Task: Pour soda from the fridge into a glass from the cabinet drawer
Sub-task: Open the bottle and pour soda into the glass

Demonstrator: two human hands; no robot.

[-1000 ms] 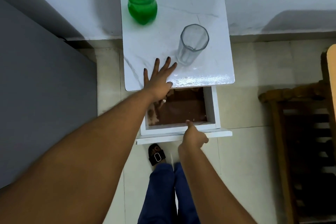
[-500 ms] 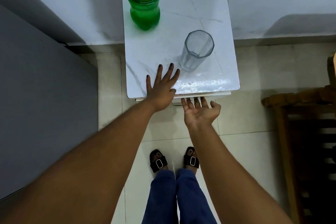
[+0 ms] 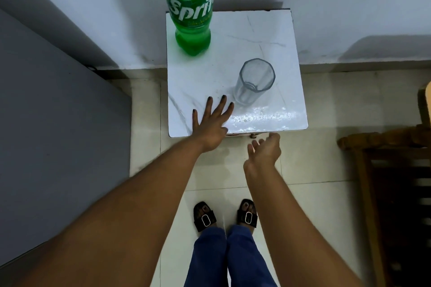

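A small white marble-patterned bench [image 3: 268,30] stands against the wall in the upper middle of the frame. At its far left corner stands a green plastic Sprite soda bottle [image 3: 190,9], upright, its top cut off by the frame edge. Toward the middle right of the top stands a clear, empty faceted drinking glass [image 3: 253,81], upright and well apart from the bottle. The left hand [image 3: 211,124] lies flat on the near left part of the top, fingers [image 3: 221,106] straight and spread, holding nothing; the fingertips lie just beside the base of the glass. The right hand [image 3: 264,150] hovers just below the near edge of the bench, fingers loosely relaxed and holding nothing. Below, two feet in black buckled sandals [image 3: 225,215] stand on the pale tiled floor [image 3: 314,147].
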